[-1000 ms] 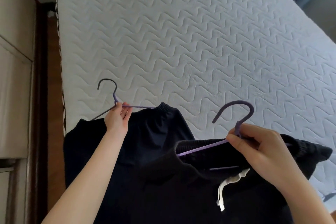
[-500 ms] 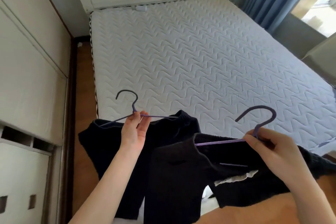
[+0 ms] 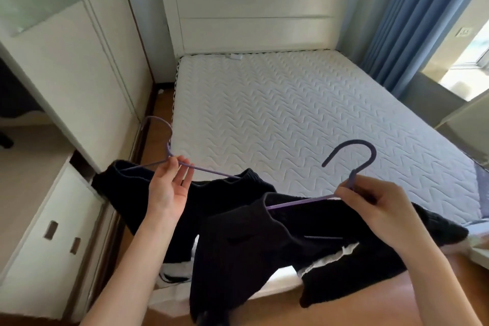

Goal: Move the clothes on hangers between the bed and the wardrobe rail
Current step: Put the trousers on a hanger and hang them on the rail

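While both arms reach forward at the foot of the bed (image 3: 291, 119), each hand carries one hanger with dark clothing on it. Left hand (image 3: 169, 190): palm turned toward the camera, thumb and fingertips pinching the left purple hanger (image 3: 211, 171) just below its hook, other fingers loosely bent. Hook stands upright, over the gap between the mattress edge and the wardrobe (image 3: 87, 74). Black garment (image 3: 219, 201) hangs from this hanger, its ribbed waistband bunched at both ends of the wire, cloth dropping in front of the mattress corner. Right hand (image 3: 375, 209): fingers curled round the neck of the right purple hanger (image 3: 299, 202), hook curving up and left above the knuckles. Second black garment (image 3: 251, 251) draped over that hanger's bar, lower and nearer the camera, partly overlapping the first; a white drawstring or trim (image 3: 330, 257) shows at its waist, cannot tell which. Both garments held in the air, neither lying flat on the mattress; their lower ends hang past the bed's foot toward the wooden floor (image 3: 370, 307). Mattress white, quilted in a wave pattern, pale headboard (image 3: 251, 13) at its far end. Blue curtain (image 3: 412, 21) at the right by a bright window. Pale drawer fronts (image 3: 53, 233) with cut-out pulls sit low at the left.
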